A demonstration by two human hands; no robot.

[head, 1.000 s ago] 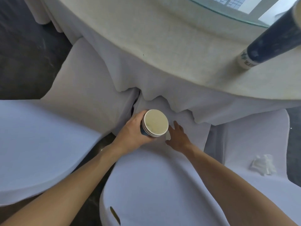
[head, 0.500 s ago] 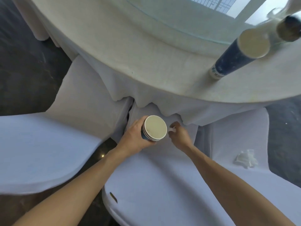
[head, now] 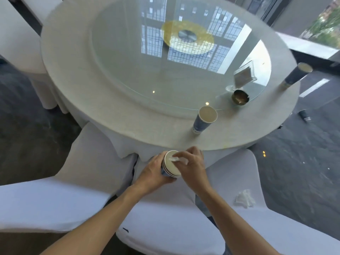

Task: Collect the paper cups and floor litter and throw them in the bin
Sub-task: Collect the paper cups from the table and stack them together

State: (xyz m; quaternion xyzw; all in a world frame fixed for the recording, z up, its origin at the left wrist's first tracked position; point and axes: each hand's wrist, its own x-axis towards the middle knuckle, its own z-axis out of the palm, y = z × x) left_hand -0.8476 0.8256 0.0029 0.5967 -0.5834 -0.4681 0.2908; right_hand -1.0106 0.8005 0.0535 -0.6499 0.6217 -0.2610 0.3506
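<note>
paper cup stack (head: 170, 166) upright, mouth up, gripped by left hand (head: 153, 174); right hand (head: 192, 167) pinches white scrap (head: 174, 159) over rim.

Two loose cups (head: 204, 119) (head: 296, 75) (one stack (head: 171, 165)), two hands (head: 150, 173) (head: 193, 166).

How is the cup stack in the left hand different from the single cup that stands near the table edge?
The cup stack is several nested cups, gripped by the left hand; the single cup is one cup, standing free on the table. The right hand pushes a white scrap into the stack; the single cup looks empty. Both are blue outside.
</note>
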